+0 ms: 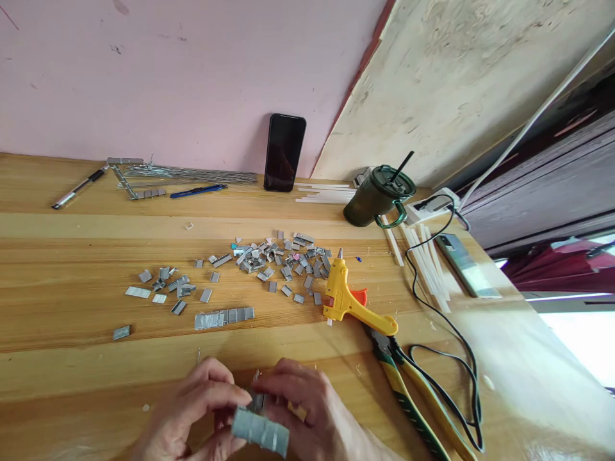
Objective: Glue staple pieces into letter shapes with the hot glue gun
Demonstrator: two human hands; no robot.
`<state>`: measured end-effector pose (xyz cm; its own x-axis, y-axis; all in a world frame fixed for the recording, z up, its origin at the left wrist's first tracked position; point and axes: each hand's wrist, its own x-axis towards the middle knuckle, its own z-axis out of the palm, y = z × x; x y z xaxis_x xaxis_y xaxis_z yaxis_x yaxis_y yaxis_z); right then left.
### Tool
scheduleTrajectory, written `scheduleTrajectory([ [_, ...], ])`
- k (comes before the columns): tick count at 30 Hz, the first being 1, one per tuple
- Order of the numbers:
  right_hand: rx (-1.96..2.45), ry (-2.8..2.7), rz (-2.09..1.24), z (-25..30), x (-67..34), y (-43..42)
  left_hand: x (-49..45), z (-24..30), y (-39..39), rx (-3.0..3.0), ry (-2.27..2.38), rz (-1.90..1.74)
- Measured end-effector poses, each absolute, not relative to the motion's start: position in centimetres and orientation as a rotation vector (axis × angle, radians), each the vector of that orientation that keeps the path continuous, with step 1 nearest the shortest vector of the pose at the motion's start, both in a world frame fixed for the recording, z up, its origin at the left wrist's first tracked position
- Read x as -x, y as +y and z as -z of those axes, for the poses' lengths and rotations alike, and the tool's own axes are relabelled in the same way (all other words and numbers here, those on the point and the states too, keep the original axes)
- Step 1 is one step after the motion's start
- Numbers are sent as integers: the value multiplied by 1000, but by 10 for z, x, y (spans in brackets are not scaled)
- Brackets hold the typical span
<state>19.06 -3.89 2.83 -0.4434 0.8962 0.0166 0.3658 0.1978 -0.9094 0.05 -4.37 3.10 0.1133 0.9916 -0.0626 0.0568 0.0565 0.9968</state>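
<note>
Close to me at the table's front, my left hand (199,406) pinches a grey strip of joined small metal pieces (260,431). My right hand (310,406) is curled around the strip's far side, fingertips at another small grey metal part (257,400) standing up behind it. The fingers partly hide how these parts meet. A second joined strip (224,317) lies flat beyond my hands. Loose grey metal clips (179,283) are scattered to its left, and a larger pile (286,256) lies behind it. A yellow hot glue gun (343,294) rests on its side right of the pile.
Yellow-green pliers (403,390) and a black cable (468,339) lie at right. Farther back are a green lidded mug (372,198), white glue sticks (427,262), a propped phone (285,153), a second phone (461,266), thin metal wires (202,174) and a pen (79,189).
</note>
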Motion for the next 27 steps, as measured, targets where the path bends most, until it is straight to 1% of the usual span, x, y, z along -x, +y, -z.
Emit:
scheduleTrajectory([
  [2, 1309, -1837, -1142, -29, -194, -37, 7, -28, -41, -1302, 1278, -1101],
  [5, 1413, -1845, -997, -25, -197, -36, 18, -21, -36, -1326, 1356, -1077],
  [8, 1398, -2037, -845, -23, -197, -38, 23, -17, -34, -1319, 1370, -1061],
  [12, 1378, -2319, -776, -24, -197, -47, 21, -17, -35, -1262, 1402, -1081],
  [19, 1420, -2543, -543, -20, -187, -53, 22, -21, -35, -1143, 1392, -1141],
  [27, 1447, -2556, -492, -20, -185, -30, 27, -20, -35, -1041, 1409, -1194],
])
